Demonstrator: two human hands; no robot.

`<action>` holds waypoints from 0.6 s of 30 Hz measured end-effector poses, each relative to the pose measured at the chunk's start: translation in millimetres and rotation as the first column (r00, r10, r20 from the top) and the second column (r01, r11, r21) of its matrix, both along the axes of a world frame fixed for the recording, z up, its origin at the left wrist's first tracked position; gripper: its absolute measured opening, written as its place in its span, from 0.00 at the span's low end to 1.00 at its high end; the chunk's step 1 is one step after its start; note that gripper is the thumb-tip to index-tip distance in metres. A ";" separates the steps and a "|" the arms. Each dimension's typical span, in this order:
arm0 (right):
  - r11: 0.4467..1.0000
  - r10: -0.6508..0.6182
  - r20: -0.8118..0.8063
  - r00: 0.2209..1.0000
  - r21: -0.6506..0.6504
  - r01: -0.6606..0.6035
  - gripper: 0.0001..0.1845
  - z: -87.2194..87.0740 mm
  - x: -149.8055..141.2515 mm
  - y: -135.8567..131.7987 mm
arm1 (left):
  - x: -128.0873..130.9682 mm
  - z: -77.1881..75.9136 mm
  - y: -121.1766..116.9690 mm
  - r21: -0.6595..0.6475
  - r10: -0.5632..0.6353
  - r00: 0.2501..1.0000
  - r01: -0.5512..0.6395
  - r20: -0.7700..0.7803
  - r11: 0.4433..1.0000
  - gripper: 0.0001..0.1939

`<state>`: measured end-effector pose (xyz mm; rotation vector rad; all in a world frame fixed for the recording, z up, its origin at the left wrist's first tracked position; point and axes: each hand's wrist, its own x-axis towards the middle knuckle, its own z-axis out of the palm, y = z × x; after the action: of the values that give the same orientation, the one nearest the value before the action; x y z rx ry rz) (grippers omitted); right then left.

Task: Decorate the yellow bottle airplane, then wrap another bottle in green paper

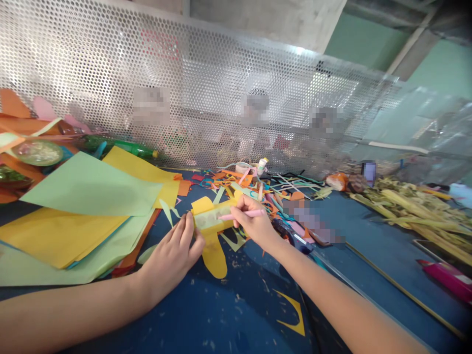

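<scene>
A yellow paper cutout with rounded wing-like ends lies in front of me, with a pale green strip along its body. Faint grey roundish marks show on the strip. My left hand grips the cutout's left end, fingertips and thumb at its edge. Between the fingers of my right hand is a slim pink pen, its tip pointing left onto the green strip. The right hand's fingers also rest near the cutout's right end. Small paper scraps lie just beyond and under it.
Stacked green and yellow sheets lie at left, near a green bottle. Colourful scraps, a white glue bottle, dried husks and a magenta item spread rightward. A perforated metal screen stands behind the blue table.
</scene>
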<state>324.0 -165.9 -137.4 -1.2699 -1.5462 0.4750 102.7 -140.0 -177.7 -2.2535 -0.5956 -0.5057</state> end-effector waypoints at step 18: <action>0.999 -0.041 -0.027 0.999 -0.016 0.041 0.13 0.3 1.3 2.6 | -1.1 -2.2 1.1 -0.024 0.005 1.000 -0.005 -0.005 1.000 0.17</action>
<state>325.3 -163.3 -137.1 -1.2996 -1.4931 0.4772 101.5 -138.9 -179.9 -2.2749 -0.6082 -0.4930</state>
